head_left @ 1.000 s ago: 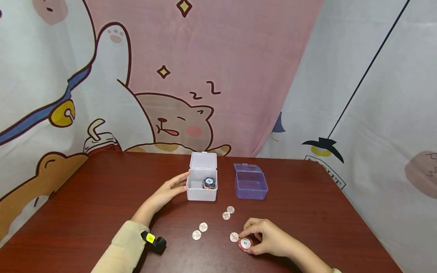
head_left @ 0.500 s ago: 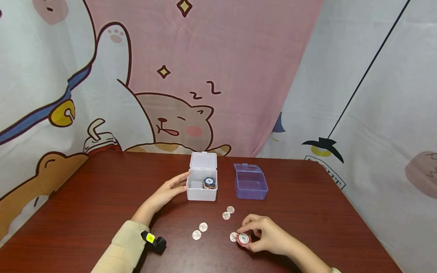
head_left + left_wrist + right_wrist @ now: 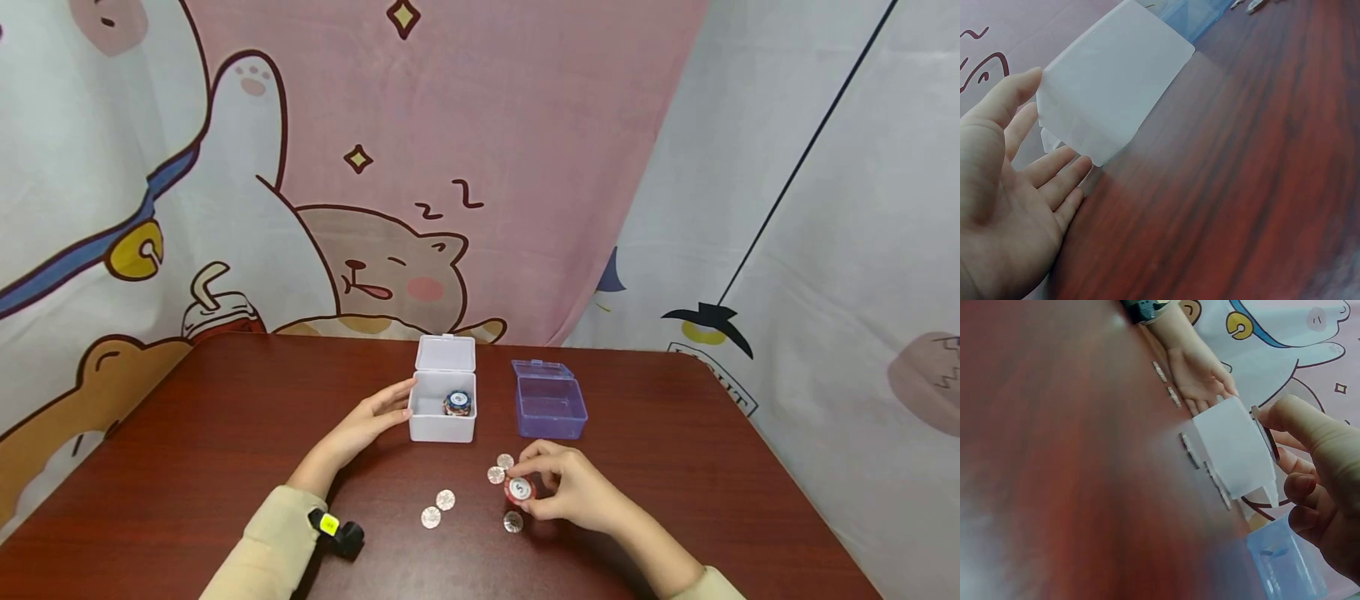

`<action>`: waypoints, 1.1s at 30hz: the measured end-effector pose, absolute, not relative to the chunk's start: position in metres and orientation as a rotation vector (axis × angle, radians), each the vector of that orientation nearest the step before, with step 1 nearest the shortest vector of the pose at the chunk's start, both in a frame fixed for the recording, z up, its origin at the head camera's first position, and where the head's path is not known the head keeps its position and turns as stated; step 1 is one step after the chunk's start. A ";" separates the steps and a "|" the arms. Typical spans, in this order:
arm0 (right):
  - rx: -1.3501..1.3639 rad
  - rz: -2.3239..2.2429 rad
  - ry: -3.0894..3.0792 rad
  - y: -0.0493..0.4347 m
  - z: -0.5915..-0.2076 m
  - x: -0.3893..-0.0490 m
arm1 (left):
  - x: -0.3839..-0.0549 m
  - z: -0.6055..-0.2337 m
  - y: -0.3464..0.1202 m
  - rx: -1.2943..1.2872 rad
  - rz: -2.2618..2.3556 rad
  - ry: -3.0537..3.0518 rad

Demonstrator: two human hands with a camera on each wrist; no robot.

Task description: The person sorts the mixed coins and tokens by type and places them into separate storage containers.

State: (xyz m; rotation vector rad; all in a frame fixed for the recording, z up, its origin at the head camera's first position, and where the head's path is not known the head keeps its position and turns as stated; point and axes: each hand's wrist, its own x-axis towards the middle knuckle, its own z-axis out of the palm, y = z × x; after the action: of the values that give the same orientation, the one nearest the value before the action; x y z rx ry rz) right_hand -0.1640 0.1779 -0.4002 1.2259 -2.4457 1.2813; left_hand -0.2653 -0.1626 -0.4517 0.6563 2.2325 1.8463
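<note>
In the head view my right hand (image 3: 573, 487) pinches a red poker chip (image 3: 520, 489) marked 5 between thumb and fingertips, raised over the table. The same chip (image 3: 1266, 436) appears edge-on in the right wrist view. My left hand (image 3: 360, 427) touches the left side of a white plastic box (image 3: 442, 429), its fingers fairly straight, as the left wrist view also shows. That box's lid stands up at the back, and a small stack of poker chips (image 3: 457, 402) with a blue one on top sits inside. Two silver coins (image 3: 497, 475) lie just left of the red chip.
Right of the white box stands a clear purple box (image 3: 551, 426) with its lid raised. A single coin (image 3: 513, 522) lies below the right hand, and two more coins (image 3: 446, 500) lie left of it. A printed cloth (image 3: 570, 167) hangs behind the table (image 3: 660, 433).
My right hand has lifted the red chip off the table and carried it away from me and slightly left, uncovering the single coin. The left hand stays against the white box.
</note>
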 end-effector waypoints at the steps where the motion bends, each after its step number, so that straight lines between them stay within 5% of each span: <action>1: 1.219 1.288 -2.441 0.176 -0.397 -0.165 | -0.265 -0.451 -0.162 0.656 1.848 2.231; 33: 1.042 1.217 -2.327 0.125 -0.393 -0.233 | -0.265 -0.450 -0.162 0.644 1.861 2.224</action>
State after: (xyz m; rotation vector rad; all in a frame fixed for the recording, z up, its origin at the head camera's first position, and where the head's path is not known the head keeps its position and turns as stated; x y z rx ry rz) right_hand -0.2333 0.1251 -0.3932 1.0422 -2.3274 1.2168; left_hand -0.2649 -0.1621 -0.4504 0.6440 2.2242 1.8615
